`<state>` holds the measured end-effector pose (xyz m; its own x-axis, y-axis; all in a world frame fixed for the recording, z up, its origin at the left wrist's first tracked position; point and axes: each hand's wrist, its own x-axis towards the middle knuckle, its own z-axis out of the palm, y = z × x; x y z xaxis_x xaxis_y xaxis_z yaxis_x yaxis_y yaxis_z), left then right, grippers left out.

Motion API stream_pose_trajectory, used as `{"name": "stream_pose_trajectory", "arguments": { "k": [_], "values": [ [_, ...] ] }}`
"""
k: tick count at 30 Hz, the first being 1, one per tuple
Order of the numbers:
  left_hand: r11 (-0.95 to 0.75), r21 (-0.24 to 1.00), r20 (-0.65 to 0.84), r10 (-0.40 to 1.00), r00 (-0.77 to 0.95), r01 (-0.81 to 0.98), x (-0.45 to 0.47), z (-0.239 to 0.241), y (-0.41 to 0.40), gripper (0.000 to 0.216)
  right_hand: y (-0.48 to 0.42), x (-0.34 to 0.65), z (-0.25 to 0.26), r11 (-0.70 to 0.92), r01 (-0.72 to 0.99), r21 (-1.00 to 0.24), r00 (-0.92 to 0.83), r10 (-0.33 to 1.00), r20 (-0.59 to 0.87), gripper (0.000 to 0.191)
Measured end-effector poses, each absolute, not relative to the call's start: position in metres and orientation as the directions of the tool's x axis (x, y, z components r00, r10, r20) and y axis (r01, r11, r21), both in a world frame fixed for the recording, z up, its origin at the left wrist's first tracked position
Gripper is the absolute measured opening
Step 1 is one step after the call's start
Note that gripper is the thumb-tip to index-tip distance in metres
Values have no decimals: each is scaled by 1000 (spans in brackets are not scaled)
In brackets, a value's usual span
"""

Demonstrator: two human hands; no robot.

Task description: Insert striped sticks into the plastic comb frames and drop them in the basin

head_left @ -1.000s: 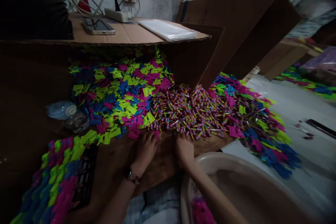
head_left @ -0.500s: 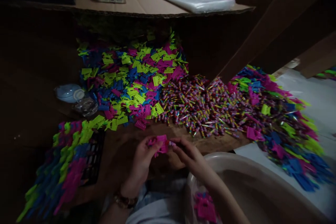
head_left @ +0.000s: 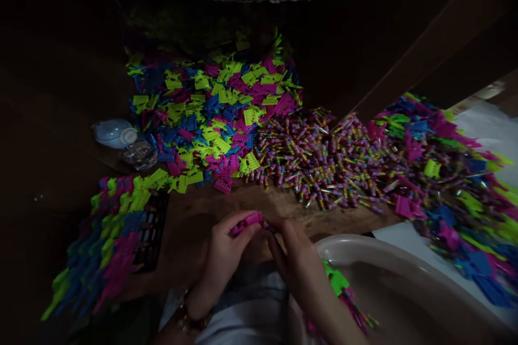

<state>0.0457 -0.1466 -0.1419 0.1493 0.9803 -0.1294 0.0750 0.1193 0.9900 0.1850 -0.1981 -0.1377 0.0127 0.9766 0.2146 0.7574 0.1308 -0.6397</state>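
Your left hand [head_left: 224,250] now pinches a pink piece [head_left: 247,221], up off the surface [head_left: 194,213]; right hand [head_left: 297,261] at its end, grip can't tell.

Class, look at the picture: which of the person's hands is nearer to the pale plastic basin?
Right. The right hand is just beside the rim of the basin, at its left edge; the left hand sits farther left, pinching a pink piece.
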Motion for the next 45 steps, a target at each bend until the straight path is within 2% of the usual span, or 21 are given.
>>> {"name": "stream_pose_trajectory", "arguments": {
  "k": [3, 8, 11, 12, 14, 17, 18, 20, 23, 26, 29, 32, 36, 38, 40, 42, 43, 45],
  "values": [
    [64, 992, -87, 970, 225, 104, 40, -141, -147, 18, -203, 182, -137, 114, 744, -658, 23, 980, 196, 13],
    [279, 949, -316, 815, 486, 149, 17, -142, -144, 19, -206, 195, -129, 70, 487, -871, -209, 977, -38, 9],
    [184, 949, -295, 803, 517, 257, 12, -145, -135, 20, -200, 198, -138, 24, 480, -877, -218, 971, -93, 11],
    [108, 945, -259, 822, 508, 308, 12, -149, -129, 22, -196, 198, -143, 24, 551, -834, -199, 975, -103, 12],
    [-78, 896, -141, 882, 449, 436, 14, -159, -113, 27, -183, 196, -153, 29, 750, -661, -156, 979, -134, 10],
    [-273, 668, 110, 956, 271, 692, 19, -181, -87, 31, -154, 196, -164, -17, 935, -355, -25, 993, -114, 11],
    [-272, 594, 169, 962, 214, 757, 21, -189, -79, 32, -143, 196, -167, -46, 949, -313, 17, 995, -94, 14],
    [-242, 525, 225, 964, 141, 816, 26, -201, -70, 33, -120, 197, -172, -119, 956, -269, 106, 992, -62, 20],
    [-234, 542, 230, 965, 125, 807, 31, -208, -71, 29, -93, 196, -178, -232, 949, -214, 230, 973, -31, 24],
    [-219, 600, 205, 972, 117, 769, 26, -206, -82, 29, -85, 195, -181, -275, 937, -217, 279, 960, -16, 24],
    [-168, 685, 143, 985, 96, 709, 13, -201, -90, 42, -96, 199, -177, -275, 921, -277, 281, 960, -20, 22],
    [-80, 773, 43, 996, 75, 629, 0, -195, -91, 45, -114, 208, -170, -256, 879, -403, 254, 965, -60, 20],
    [47, 873, -106, 990, 95, 486, -6, -179, -93, 27, -138, 215, -157, -153, 765, -625, 112, 988, -104, 24],
    [120, 934, -174, 975, 137, 335, -3, -166, -98, 28, -149, 213, -149, -103, 617, -780, 23, 993, -113, 32],
    [287, 957, -289, 938, 190, 39, 1, -153, -105, 32, -159, 209, -142, -115, 380, -918, -24, 991, -134, 35],
    [459, 849, -401, 882, 246, -261, 7, -142, -112, 35, -167, 203, -136, -174, 143, -974, -8, 984, -177, 35],
    [510, 786, -438, 858, 267, -348, 9, -137, -116, 37, -169, 199, -134, -201, 70, -977, 15, 980, -200, 35],
    [550, 740, -465, 834, 297, -386, 15, -129, -121, 40, -172, 194, -130, -222, -32, -975, 49, 974, -223, 34]
  ]
}}
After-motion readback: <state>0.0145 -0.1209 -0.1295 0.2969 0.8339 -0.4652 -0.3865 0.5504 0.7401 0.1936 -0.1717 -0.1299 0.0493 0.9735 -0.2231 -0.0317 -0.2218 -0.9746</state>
